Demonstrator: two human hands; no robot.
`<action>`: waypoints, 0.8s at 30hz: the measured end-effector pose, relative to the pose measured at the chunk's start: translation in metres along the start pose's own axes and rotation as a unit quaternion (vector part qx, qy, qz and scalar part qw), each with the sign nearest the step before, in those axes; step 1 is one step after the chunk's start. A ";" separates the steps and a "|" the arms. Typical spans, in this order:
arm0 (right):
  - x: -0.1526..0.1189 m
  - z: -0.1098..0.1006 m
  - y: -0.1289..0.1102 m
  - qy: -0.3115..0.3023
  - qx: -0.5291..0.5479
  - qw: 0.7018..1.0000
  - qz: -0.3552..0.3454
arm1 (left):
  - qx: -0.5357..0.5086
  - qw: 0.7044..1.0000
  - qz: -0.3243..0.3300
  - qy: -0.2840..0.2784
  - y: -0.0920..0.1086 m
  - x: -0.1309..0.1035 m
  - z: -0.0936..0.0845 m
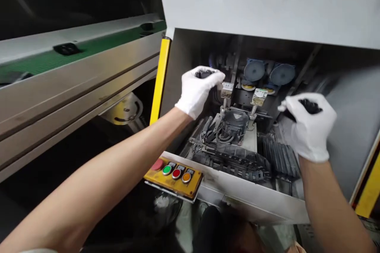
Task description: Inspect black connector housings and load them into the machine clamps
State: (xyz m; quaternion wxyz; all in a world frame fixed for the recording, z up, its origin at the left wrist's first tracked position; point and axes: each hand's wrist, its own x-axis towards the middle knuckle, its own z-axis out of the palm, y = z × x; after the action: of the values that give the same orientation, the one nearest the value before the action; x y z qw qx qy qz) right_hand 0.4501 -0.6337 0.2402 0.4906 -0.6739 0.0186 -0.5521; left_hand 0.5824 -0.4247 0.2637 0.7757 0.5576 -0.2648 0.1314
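My left hand (199, 89), in a white glove, is closed round a small black part (204, 74) that shows between its fingers. It is up at the machine's opening, beside the left metal fixture block (227, 90). My right hand (311, 124), also gloved in white, is closed round another black part (310, 106), to the right of the second fixture block (260, 97). Both blocks stand on short posts inside the machine. Behind them are two round grey-blue discs (254, 70) (282, 74).
A yellow control box (175, 177) with several buttons sits at the machine's front left. On the left a green conveyor belt (101, 45) carries black parts (67, 49). Yellow bars (160, 80) flank the opening. A cable chain (237, 162) lies across the machine's floor.
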 end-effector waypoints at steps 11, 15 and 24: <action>0.084 0.075 0.093 -0.188 0.192 0.938 0.219 | -0.019 0.981 -0.103 -0.166 -0.098 0.084 0.042; 0.077 0.080 0.087 -0.177 0.140 0.957 0.183 | -0.029 0.975 -0.096 -0.199 -0.096 0.085 0.037; 0.069 0.084 0.096 -0.164 0.125 0.977 0.062 | -0.002 0.983 -0.054 -0.178 -0.097 0.075 0.037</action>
State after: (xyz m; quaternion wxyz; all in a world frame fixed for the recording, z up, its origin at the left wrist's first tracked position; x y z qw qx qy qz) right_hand 0.5908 -0.6689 0.2324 0.6001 -0.6864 -0.0896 -0.4009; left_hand 0.6827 -0.4991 0.2373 0.7235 0.5837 -0.3683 -0.0125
